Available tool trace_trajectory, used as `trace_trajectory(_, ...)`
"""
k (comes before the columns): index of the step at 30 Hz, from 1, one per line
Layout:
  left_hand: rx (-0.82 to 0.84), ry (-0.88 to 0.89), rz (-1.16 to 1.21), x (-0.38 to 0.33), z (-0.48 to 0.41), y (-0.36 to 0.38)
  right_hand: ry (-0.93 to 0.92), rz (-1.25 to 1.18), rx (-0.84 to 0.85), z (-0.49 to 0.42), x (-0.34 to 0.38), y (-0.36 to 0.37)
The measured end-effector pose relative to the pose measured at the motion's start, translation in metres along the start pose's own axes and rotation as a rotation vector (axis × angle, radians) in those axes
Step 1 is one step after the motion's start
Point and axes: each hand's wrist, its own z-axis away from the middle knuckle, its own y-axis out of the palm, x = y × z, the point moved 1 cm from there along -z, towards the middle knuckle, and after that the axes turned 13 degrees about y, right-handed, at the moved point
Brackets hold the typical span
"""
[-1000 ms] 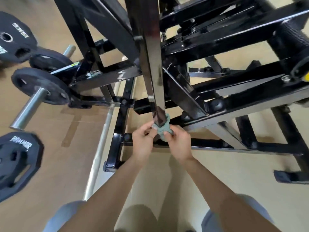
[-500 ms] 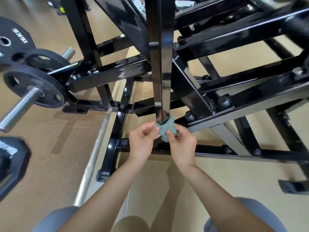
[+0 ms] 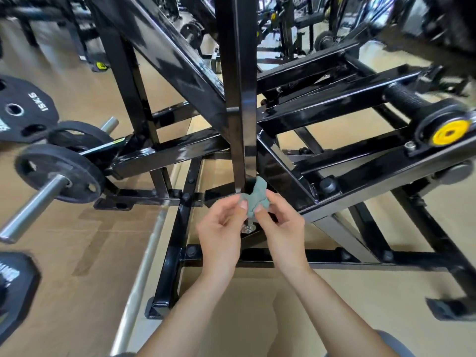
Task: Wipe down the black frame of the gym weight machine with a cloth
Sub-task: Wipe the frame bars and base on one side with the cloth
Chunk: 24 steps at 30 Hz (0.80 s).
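Step in hand: wiping the lower end of the upright bar (image 3: 239,112) of the black frame (image 3: 334,104), or possibly re-bunching the rag between passes. The cloth (image 3: 256,200) is small, grey-green and crumpled, and sits right at the foot of that bar. Its top edge pokes up beside the bar's end; whether it is actually pressed on the metal cannot be told.

The left hand (image 3: 221,228) pinches the cloth's left edge between thumb and fingers, other fingers loosely curled. The right hand (image 3: 280,228) pinches the right side the same way – both hold it, neither is flat on the frame.

Next move, as a judgement: get the cloth wrapped or pressed against a bar face, then run along it. Joints and bolt heads near the base crossbar (image 3: 322,258) likely need fingertip work.

Surface: glossy black painted steel tubes, hard and slick, lots of glare. Room: gym with a tan floor (image 3: 64,253). Weight plates (image 3: 59,176) sit on a steel peg (image 3: 33,204) at left, a yellow-capped pivot (image 3: 449,132) is at right, and more machines stand blurred behind.
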Motion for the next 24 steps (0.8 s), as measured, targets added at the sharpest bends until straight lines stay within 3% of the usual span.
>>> trace_trajectory(3, 0.132, 0.021, 0.014, -0.011, 0.002, 0.006, 0.048, -0.091, 0.099, 0.004, 0.015, -0.009)
trace_trajectory(6, 0.176, 0.111, 0.009, -0.020, 0.001, 0.002, -0.057, -0.012, 0.127, -0.001, 0.036, -0.023)
trace_trajectory(10, 0.011, 0.206, -0.068, -0.025, -0.009, -0.005, -0.261, 0.201, -0.163, -0.026, 0.066, -0.053)
trace_trajectory(13, 0.066, 0.235, -0.138, -0.029, -0.018, 0.005, -0.391, 0.447, -0.257, -0.048, 0.079, -0.069)
trace_trajectory(17, 0.032, 0.261, -0.196, -0.029, -0.028, 0.014, -0.340, 0.736, -0.097, -0.060, 0.070, -0.066)
trace_trajectory(24, 0.026, 0.277, -0.210, -0.024, -0.031, 0.011, -0.280, 0.688, 0.207, -0.084, 0.110, -0.051)
